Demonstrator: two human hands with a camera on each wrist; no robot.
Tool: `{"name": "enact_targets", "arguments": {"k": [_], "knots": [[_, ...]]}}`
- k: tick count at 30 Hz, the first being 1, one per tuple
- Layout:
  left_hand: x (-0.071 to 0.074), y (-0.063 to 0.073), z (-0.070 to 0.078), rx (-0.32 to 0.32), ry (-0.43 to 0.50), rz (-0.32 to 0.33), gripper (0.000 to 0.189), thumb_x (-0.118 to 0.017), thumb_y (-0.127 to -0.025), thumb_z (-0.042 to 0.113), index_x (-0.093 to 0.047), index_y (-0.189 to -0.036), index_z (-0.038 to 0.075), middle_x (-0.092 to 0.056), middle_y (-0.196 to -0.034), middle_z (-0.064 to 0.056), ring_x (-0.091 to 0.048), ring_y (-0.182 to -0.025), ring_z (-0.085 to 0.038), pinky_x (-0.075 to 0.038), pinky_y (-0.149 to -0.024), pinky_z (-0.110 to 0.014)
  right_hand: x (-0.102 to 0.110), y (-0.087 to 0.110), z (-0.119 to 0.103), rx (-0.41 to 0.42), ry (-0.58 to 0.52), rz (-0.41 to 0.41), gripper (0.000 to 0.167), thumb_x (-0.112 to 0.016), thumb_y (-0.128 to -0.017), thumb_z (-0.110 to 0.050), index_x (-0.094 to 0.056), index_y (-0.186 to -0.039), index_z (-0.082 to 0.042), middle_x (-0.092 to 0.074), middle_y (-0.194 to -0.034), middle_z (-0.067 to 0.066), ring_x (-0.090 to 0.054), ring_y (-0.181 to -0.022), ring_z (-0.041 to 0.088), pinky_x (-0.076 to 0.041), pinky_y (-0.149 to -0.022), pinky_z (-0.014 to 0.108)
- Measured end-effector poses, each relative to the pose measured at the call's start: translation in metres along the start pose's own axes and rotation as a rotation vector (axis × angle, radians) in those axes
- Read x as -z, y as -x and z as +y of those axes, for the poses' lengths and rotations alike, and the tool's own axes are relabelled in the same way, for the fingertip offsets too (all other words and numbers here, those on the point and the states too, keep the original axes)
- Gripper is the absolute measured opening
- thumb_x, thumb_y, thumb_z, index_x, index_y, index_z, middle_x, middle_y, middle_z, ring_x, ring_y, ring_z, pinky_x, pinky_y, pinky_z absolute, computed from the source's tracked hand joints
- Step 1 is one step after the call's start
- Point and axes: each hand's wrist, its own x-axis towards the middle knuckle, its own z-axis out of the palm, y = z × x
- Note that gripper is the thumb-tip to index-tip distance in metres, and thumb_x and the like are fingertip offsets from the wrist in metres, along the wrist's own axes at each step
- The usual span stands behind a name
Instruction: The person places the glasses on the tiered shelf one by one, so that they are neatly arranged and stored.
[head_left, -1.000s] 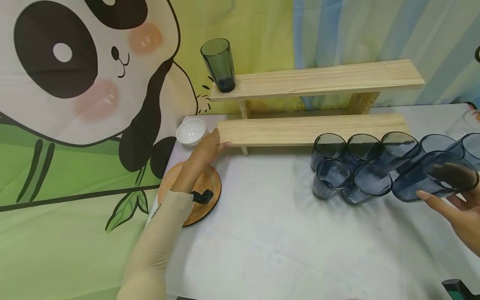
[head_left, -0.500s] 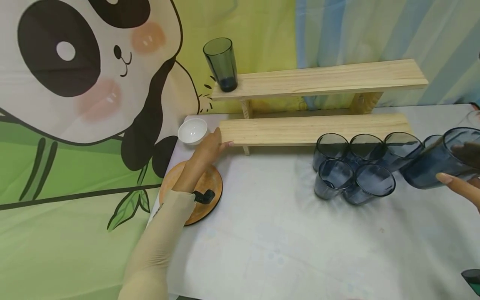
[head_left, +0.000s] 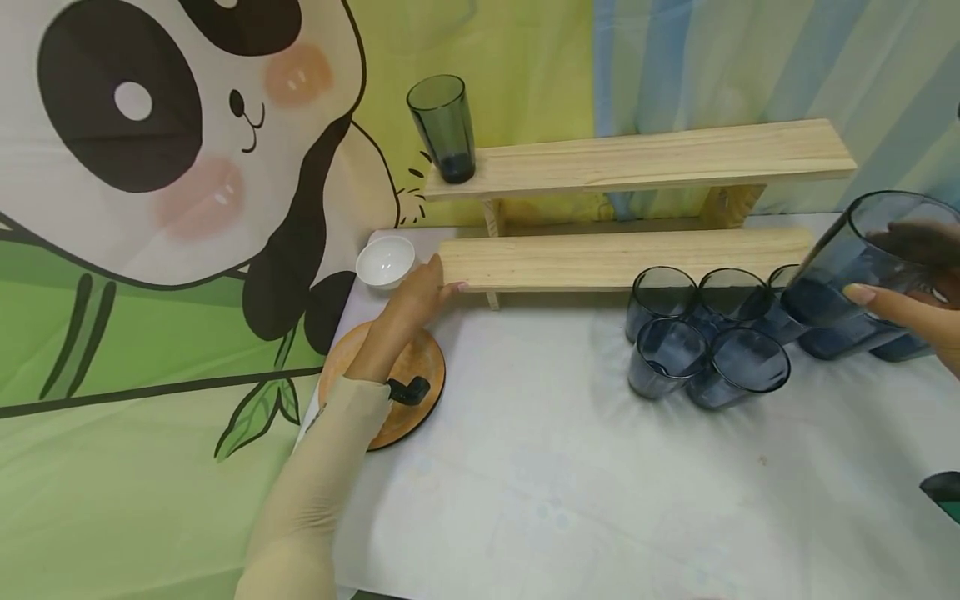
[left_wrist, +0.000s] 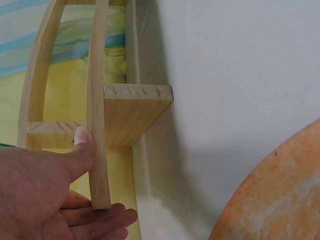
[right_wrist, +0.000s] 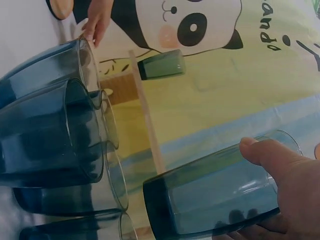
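Observation:
My left hand (head_left: 415,298) pinches the left end of the lower board of a two-tier wooden shelf (head_left: 555,262). In the left wrist view its thumb lies on the board's upper face, with the fingers at the underside. My right hand (head_left: 921,321) grips a blue-tinted glass tumbler (head_left: 828,279), tilted and raised above several similar tumblers (head_left: 670,358) grouped in front of the shelf. The right wrist view shows the thumb along the side of the held tumbler (right_wrist: 215,195), near its rim. Another tumbler (head_left: 444,133) stands on the upper board's left end.
A white bowl (head_left: 385,262) sits left of the shelf. Below it, a round wooden plate (head_left: 420,375) lies partly under my left forearm. A dark and green object (head_left: 945,493) shows at the right edge. Printed cloth (head_left: 525,75) hangs behind the white table (head_left: 555,467).
My right hand has lifted the held tumbler out of the group, first to the right, then up toward the shelf. The left hand keeps its place on the lower board.

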Motion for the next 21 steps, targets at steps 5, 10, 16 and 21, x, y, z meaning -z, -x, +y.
{"name": "enact_targets", "arguments": {"k": [5, 10, 16, 21], "knots": [[0.000, -0.002, 0.001, 0.004, -0.005, -0.011, 0.078, -0.060, -0.107, 0.041, -0.029, -0.158, -0.009, -0.055, -0.144, -0.035, -0.059, -0.129, -0.043, -0.047, -0.108, -0.055, -0.008, -0.017, 0.000, -0.006, -0.051, -0.019, 0.060, -0.070, -0.099, -0.001, -0.054, -0.152, -0.025, -0.051, -0.124, -0.031, -0.052, -0.129, -0.009, -0.036, -0.103, 0.002], [0.000, -0.002, 0.001, 0.004, -0.010, -0.011, 0.078, -0.059, -0.108, 0.041, -0.029, -0.158, -0.010, -0.054, -0.144, -0.036, -0.059, -0.129, -0.042, -0.048, -0.107, -0.054, -0.015, -0.034, -0.010, -0.015, -0.066, -0.097, 0.060, -0.071, -0.101, -0.007, -0.052, -0.155, -0.024, -0.053, -0.141, -0.018, -0.045, -0.146, 0.002, -0.034, -0.110, 0.005], [-0.001, -0.002, -0.001, 0.002, 0.002, -0.014, 0.077, -0.058, -0.107, 0.043, -0.030, -0.158, -0.008, -0.054, -0.145, -0.034, -0.059, -0.130, -0.040, -0.048, -0.108, -0.052, -0.026, -0.051, -0.027, -0.066, -0.049, -0.152, 0.064, -0.072, -0.102, -0.017, -0.046, -0.159, -0.028, -0.045, -0.164, -0.005, -0.036, -0.156, 0.010, -0.024, -0.124, 0.019], [0.000, 0.000, 0.000, 0.006, 0.012, -0.010, 0.078, -0.059, -0.107, 0.042, -0.029, -0.159, -0.007, -0.053, -0.148, -0.033, -0.057, -0.133, -0.040, -0.047, -0.110, -0.052, -0.034, -0.062, -0.042, -0.103, 0.008, -0.184, 0.065, -0.072, -0.102, -0.032, -0.044, -0.160, -0.030, -0.049, -0.161, -0.003, -0.032, -0.158, 0.016, -0.019, -0.130, 0.047]]}}
